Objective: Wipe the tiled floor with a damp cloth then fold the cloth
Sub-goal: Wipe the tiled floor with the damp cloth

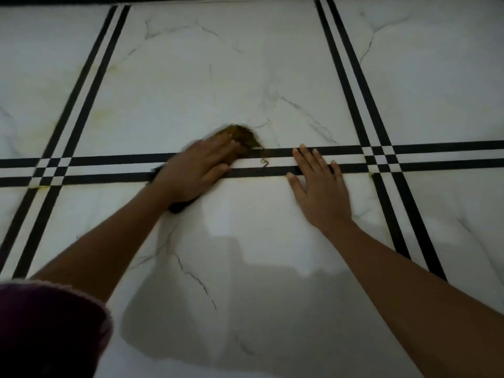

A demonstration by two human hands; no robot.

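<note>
the left hand [199, 170] lies palm down on the cloth [246, 137], fingers fairly straight and close together, pressing it onto the tiled floor [191, 77]. the hand is blurred, so how each finger lies is hard to tell. the cloth is a brownish, crumpled piece. it shows beyond the fingertips on the far white tile, just above the pair of black stripes [450, 145] that runs across the floor. a darker part of it shows under the wrist on the near side of the stripes. a loose thread [264, 162] hangs from the cloth onto the white strip between the two black lines.

the right hand [319, 192] rests flat on the floor just beside the left, apart from the cloth, fingers spread and straight, holding nothing. its fingertips reach across the striped band.

faint yellowish marks [114, 68] show along the striped band on the left. a dark red garment [49, 328] fills the lower left corner.
</note>
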